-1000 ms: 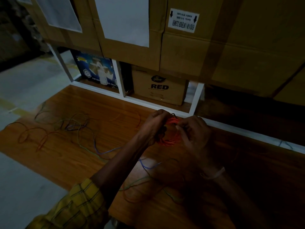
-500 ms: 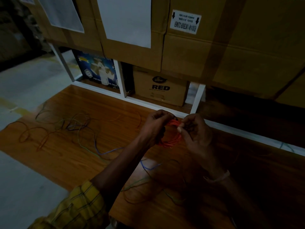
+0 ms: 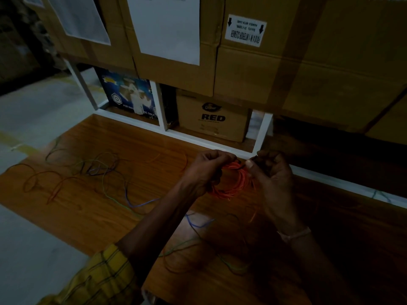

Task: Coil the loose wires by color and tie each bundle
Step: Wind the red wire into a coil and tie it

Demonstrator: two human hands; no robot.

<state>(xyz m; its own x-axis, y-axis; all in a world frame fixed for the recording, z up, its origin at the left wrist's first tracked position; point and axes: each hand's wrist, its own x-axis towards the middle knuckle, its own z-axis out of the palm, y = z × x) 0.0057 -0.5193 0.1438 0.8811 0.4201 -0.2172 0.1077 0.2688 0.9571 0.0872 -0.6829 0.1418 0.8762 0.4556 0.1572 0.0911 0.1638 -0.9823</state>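
An orange wire coil [image 3: 231,183] hangs between my two hands above the wooden board [image 3: 92,212]. My left hand [image 3: 207,170] grips the coil's left side, fingers closed. My right hand [image 3: 269,172] pinches a thin dark tie [image 3: 242,165] that runs across the top of the coil toward the left hand. Loose wires [image 3: 92,170] in orange, green, purple and dark colours sprawl over the left part of the board. More blue and green strands [image 3: 198,225] lie under my forearms.
A white shelf frame [image 3: 209,144] borders the board's far edge. Behind it stand a "RED" carton [image 3: 213,117] and a blue printed box [image 3: 130,95]. Large cardboard cartons [image 3: 286,62] are stacked above. Pale floor [image 3: 33,106] lies to the left.
My hands have drawn slightly apart, so more of the orange coil shows. The dark tie now stretches between them over the coil's top.
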